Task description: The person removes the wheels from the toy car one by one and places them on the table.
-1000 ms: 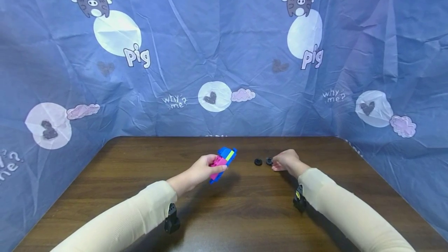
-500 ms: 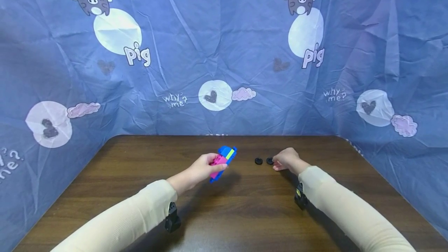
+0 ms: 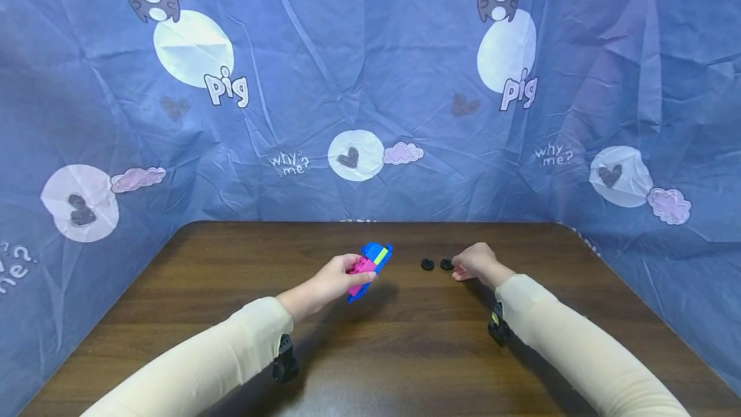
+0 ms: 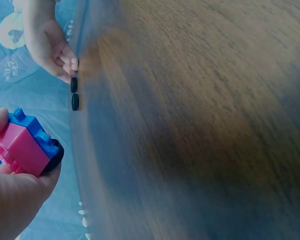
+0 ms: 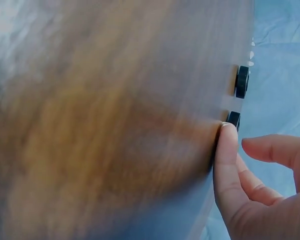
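My left hand (image 3: pixel 327 283) grips a pink and blue toy block build (image 3: pixel 370 266) with a yellow-green strip, held above the table. In the left wrist view a black wheel-like part (image 4: pixel 54 159) shows on the build's lower edge, partly hidden by the hand. Two small black toy wheels (image 3: pixel 427 264) lie side by side on the table. My right hand (image 3: pixel 478 262) is beside the nearer wheel (image 5: pixel 234 120). In the right wrist view the index fingertip appears to touch that wheel, while the thumb stands apart from it.
Beneath both hands is a brown wood-grain table (image 3: pixel 393 352). A blue patterned cloth (image 3: pixel 359 89) hangs behind its far edge and along both sides. Each sleeve carries a black wrist camera (image 3: pixel 285 360).
The hands stay almost where they were. The left hand keeps its grip on the toy build, and the right hand stays by the wheel. The head view has tilted slightly.
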A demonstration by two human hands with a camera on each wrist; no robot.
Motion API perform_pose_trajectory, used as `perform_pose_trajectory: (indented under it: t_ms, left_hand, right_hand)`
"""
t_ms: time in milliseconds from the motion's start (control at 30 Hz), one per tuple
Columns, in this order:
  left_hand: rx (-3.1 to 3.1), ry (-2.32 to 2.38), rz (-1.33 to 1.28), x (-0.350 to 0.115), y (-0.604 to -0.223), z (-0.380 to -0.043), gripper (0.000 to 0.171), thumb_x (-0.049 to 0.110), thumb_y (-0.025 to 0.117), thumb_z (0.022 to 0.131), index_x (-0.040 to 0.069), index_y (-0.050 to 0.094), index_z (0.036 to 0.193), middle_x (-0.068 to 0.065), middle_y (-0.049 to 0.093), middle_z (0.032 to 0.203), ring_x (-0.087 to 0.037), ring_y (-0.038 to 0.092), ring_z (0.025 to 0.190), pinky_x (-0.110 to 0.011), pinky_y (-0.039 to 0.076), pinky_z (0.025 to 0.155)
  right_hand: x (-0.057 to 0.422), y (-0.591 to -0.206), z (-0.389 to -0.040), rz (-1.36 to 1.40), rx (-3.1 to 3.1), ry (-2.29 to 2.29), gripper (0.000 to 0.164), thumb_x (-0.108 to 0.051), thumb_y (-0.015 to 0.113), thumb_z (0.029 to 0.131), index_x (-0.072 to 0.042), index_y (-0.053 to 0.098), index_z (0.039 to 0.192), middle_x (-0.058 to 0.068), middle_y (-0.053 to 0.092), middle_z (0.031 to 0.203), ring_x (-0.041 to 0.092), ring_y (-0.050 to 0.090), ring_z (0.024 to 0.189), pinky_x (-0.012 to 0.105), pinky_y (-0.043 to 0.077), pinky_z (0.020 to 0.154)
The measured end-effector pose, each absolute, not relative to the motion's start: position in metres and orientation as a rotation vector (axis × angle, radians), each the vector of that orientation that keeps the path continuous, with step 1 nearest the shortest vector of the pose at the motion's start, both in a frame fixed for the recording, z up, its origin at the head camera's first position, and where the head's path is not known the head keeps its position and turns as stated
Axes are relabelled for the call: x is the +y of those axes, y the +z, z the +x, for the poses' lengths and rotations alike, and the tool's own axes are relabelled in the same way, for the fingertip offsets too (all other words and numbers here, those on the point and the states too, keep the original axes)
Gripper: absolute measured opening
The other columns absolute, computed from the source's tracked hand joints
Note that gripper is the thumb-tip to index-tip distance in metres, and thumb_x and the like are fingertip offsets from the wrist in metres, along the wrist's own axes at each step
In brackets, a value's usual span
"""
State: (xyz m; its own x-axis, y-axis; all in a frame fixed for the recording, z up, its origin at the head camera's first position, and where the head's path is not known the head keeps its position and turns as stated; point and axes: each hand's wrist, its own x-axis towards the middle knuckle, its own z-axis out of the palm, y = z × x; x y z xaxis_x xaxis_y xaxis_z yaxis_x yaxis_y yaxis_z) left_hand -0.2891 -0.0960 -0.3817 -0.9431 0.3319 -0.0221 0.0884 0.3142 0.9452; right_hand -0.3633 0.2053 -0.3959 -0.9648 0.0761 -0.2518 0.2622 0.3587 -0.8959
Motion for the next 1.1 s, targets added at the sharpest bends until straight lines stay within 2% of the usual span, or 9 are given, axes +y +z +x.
perform_pose_trajectory:
  t_ms: [100,333,467,633,800,1100]
  left_hand:
    - [2.375,1.678,0.379,-0.096,-0.381,-0.290,0.033,0.019,0.065,0.093,-0.006,0.058,0.114,-0.011,0.063,0.096,-0.017,0.058,0.083,-0.030,0.054,0.076]
    - [2.344,1.743,0.377,-0.094,-0.378,-0.293,0.041,0.018,0.068,0.090,-0.008,0.056,0.120,-0.015,0.064,0.098,-0.035,0.066,0.088,-0.036,0.058,0.075]
    - [2.381,1.732,0.358,-0.093,-0.378,-0.295,0.040,0.021,0.070,0.089,-0.006,0.059,0.117,-0.011,0.065,0.094,-0.030,0.066,0.083,-0.032,0.056,0.071]
    - [2.417,1.732,0.373,-0.092,-0.376,-0.295,0.035,0.021,0.073,0.086,-0.005,0.063,0.108,-0.007,0.066,0.086,-0.020,0.064,0.075,-0.033,0.056,0.071]
    - [2.449,1.735,0.398,-0.090,-0.371,-0.294,0.034,0.020,0.076,0.083,-0.005,0.065,0.104,-0.006,0.066,0.084,-0.012,0.059,0.071,-0.024,0.051,0.065]
    - [2.485,1.711,0.396,-0.089,-0.369,-0.294,0.038,0.021,0.077,0.082,-0.005,0.065,0.107,-0.009,0.068,0.088,-0.013,0.059,0.073,-0.023,0.050,0.064]
  right_hand:
    - [0.205,-0.394,-0.363,0.316,2.439,-1.691,0.021,0.007,0.056,0.085,0.018,0.055,0.104,0.009,0.061,0.062,0.009,0.061,0.047,0.024,0.056,0.053]
    - [0.204,-0.383,-0.360,0.271,2.439,-1.711,0.019,0.006,0.055,0.084,0.018,0.055,0.100,0.010,0.062,0.064,0.011,0.062,0.050,0.025,0.056,0.055]
    - [0.204,-0.381,-0.357,0.251,2.428,-1.713,0.022,0.005,0.054,0.086,0.019,0.055,0.103,0.010,0.062,0.064,0.011,0.063,0.051,0.025,0.057,0.056]
    - [0.202,-0.381,-0.353,0.183,2.394,-1.734,0.027,0.004,0.054,0.087,0.021,0.053,0.108,0.009,0.061,0.064,0.011,0.063,0.051,0.025,0.057,0.056]
    - [0.198,-0.378,-0.348,0.131,2.358,-1.768,0.026,0.004,0.054,0.087,0.021,0.053,0.107,0.008,0.062,0.063,0.011,0.064,0.051,0.024,0.056,0.056]
    - [0.190,-0.373,-0.343,0.040,2.275,-1.790,0.031,0.003,0.055,0.089,0.024,0.052,0.112,0.005,0.063,0.063,0.010,0.065,0.054,0.023,0.057,0.057]
